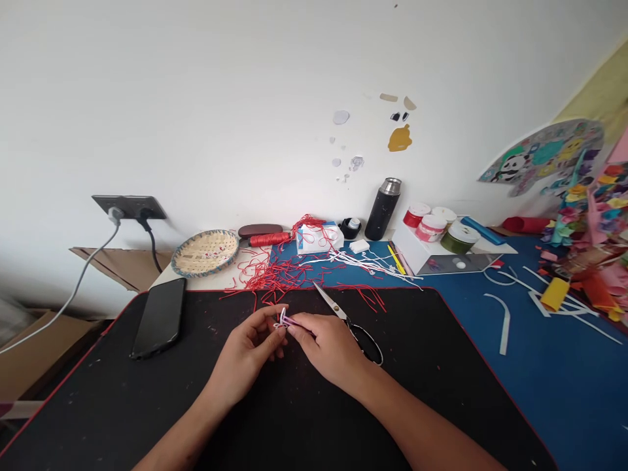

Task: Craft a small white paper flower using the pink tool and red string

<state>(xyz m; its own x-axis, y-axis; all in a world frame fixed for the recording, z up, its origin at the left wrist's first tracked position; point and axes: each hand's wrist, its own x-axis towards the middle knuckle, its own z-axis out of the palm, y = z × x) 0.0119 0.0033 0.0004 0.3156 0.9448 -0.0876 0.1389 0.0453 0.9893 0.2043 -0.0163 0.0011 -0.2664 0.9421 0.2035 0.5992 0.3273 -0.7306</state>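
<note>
Over the middle of the black mat (343,412), my left hand (248,350) pinches a small piece of looped white cord (280,324) between thumb and index finger. My right hand (324,340) meets it there, fingers closed on a thin purple stick-like tool (290,321) whose tip is at the cord. How the cord passes around the tip is too small to make out. Partly behind my right hand lie scissors (338,309) with black handles. Just beyond my fingers is a heap of cut red cords (279,275).
A phone (159,317) lies at the left, near a woven basket (206,253). Along the wall stand a red thread spool (269,239), a white box (320,239), a black flask (383,209) and paint jars (432,226). White strips (503,324) and colourful paper lie at the right.
</note>
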